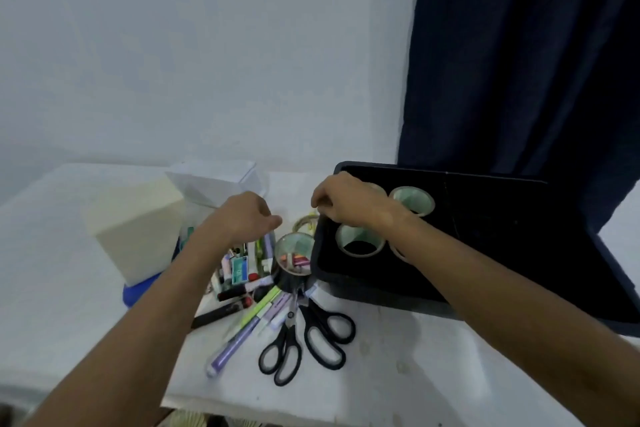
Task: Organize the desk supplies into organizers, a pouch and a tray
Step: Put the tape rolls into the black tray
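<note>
while tape rolls fill the tray, both hands hover above.

Open white table is lying near the front edge, right of the two scissors. The black tray is blocking the right side, tape rolls sitting inside. A cream box is walling off the left — pens and markers (a dense heap) are crowding the middle.

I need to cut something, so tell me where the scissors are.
In the head view, two black-handled scissors lie side by side near the table's front edge, just right of the purple pen and in front of the black tray.
</note>
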